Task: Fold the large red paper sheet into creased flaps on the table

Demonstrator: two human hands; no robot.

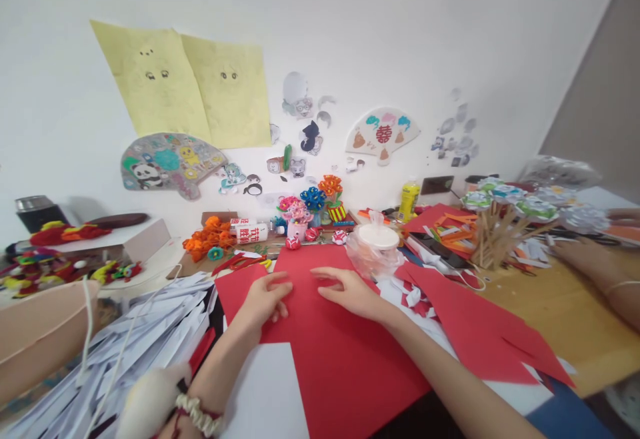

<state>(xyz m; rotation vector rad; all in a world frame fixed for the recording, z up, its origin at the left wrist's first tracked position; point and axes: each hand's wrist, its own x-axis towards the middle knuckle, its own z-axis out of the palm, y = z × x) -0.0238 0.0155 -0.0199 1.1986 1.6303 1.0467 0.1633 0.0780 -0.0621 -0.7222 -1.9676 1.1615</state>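
Under both hands [265, 297] [350, 291], part-hidden red paper [355, 365]

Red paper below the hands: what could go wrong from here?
The right hand is near the lidded container; a sideways sweep might knock it. Loose white strips beside the left forearm could be dragged onto the red paper. If that paper slides forward, it may push the red-and-white ball at its far edge.

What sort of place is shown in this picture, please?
Probably a craft workspace, though I cannot tell whether at home or elsewhere: a red sheet lies in front, handmade-looking flowers on sticks stand at the right, and small drawings decorate the wall.
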